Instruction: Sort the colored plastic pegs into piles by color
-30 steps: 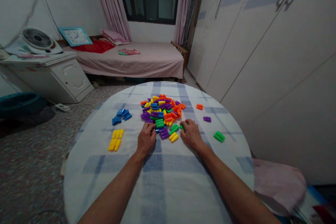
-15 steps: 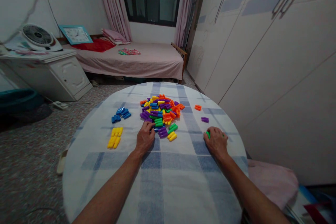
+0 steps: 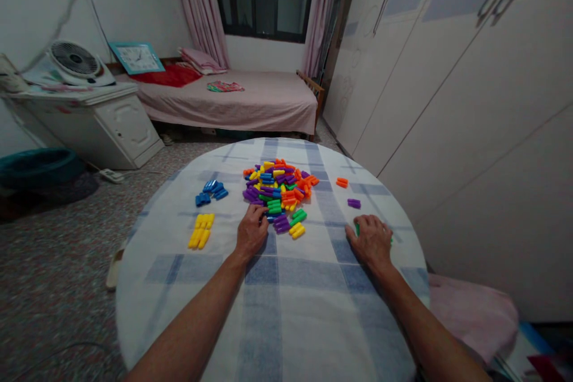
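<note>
A mixed heap of small plastic pieces (image 3: pixel 280 182), coloured purple, orange, yellow, blue and green, lies on the cloth-covered round table (image 3: pixel 264 334). My left hand (image 3: pixel 252 230) rests at the heap's near left edge, fingers loosely bent and thumb apart, beside green pieces (image 3: pixel 274 206) and a purple group (image 3: pixel 282 224). Over to the right, my right hand (image 3: pixel 370 240) lies over green pieces (image 3: pixel 357 228), its thumb spread away from the fingers. The hand hides most of these pieces. Behind it lie a purple piece (image 3: pixel 354 203) and orange pieces (image 3: pixel 342 182).
Blue pieces (image 3: pixel 211 191) and yellow pieces (image 3: pixel 201 231) are grouped on the table's left. Yellow pieces (image 3: pixel 297 230) lie before the heap. A bed (image 3: pixel 268 101) stands beyond the table, a cabinet with a fan (image 3: pixel 78 61) at left, and a wardrobe (image 3: pixel 447 101) at right.
My right thumb has moved a little away from the fingers over the green pieces. My left hand stays by the heap. The whole view has shifted slightly.
</note>
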`<state>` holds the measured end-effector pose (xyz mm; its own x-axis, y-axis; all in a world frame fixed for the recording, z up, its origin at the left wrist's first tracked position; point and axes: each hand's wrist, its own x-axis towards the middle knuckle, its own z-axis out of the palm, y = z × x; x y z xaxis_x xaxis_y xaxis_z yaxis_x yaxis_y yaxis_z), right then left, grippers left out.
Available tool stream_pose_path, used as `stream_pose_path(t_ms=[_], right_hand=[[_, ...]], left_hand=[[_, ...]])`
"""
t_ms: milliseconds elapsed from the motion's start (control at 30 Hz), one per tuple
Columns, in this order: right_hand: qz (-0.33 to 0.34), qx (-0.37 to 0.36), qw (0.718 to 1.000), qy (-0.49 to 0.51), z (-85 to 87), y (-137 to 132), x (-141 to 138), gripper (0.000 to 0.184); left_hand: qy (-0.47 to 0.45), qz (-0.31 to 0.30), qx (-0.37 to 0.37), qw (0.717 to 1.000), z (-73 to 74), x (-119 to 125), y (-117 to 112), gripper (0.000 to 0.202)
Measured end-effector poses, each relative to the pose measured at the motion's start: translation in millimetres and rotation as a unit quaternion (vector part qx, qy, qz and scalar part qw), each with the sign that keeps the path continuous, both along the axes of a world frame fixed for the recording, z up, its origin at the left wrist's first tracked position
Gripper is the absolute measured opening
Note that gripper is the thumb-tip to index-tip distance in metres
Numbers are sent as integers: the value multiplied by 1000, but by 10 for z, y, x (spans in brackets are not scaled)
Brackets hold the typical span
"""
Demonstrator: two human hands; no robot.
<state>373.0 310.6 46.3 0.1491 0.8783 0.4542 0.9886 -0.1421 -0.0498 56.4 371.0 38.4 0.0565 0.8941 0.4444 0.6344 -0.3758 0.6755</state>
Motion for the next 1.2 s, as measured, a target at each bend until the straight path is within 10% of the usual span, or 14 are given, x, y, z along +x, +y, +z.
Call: stream_pose_path(t_ms=[333, 633, 1000, 1200], right_hand=[[257, 5, 952, 166, 259, 412, -890, 30], [207, -52, 973, 86, 243, 1003, -1075, 49], [187, -62, 979, 61, 201, 983, -1132, 26], [192, -39, 980, 27, 239, 1042, -1098, 42]], left_hand=[[-8, 2, 3, 1000, 11, -2, -4, 26], [-10, -2, -5, 1000, 7, -5, 5, 26], [-14, -2, 1, 1000, 11, -3, 5, 25], [-19, -7, -2, 1000, 1, -7, 15, 25]])
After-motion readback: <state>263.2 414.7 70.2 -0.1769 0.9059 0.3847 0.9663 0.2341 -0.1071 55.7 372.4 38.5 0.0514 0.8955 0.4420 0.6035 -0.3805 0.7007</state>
